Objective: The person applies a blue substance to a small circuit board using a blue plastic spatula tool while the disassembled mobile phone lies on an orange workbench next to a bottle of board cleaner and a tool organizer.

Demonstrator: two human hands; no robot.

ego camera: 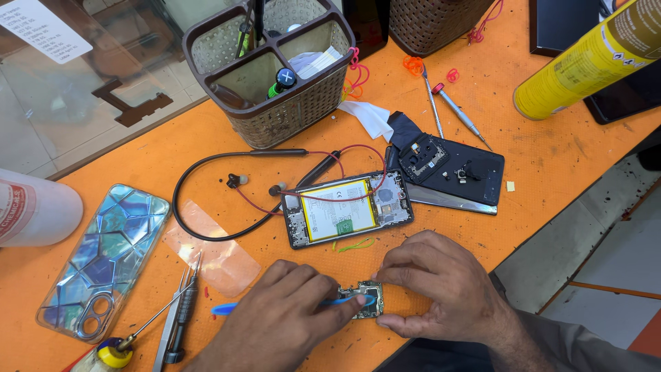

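Note:
A small phone circuit board [367, 302] lies on the orange mat [551, 158] near the front edge. My right hand [437, 286] pinches the board's right side and holds it down. My left hand [286, 324] grips a blue plastic pry tool [227, 308] whose tip lies across the board. Just behind the hands lies an opened phone [348, 208] with its yellow-labelled battery facing up.
A black back cover [458, 172] with a camera frame lies right of the phone. Neckband earphones [237, 180], a patterned phone case [103, 258], tweezers and a screwdriver [180, 313] are at left. A brown tool basket [272, 65], a yellow spray can [585, 58] and two screwdrivers stand behind.

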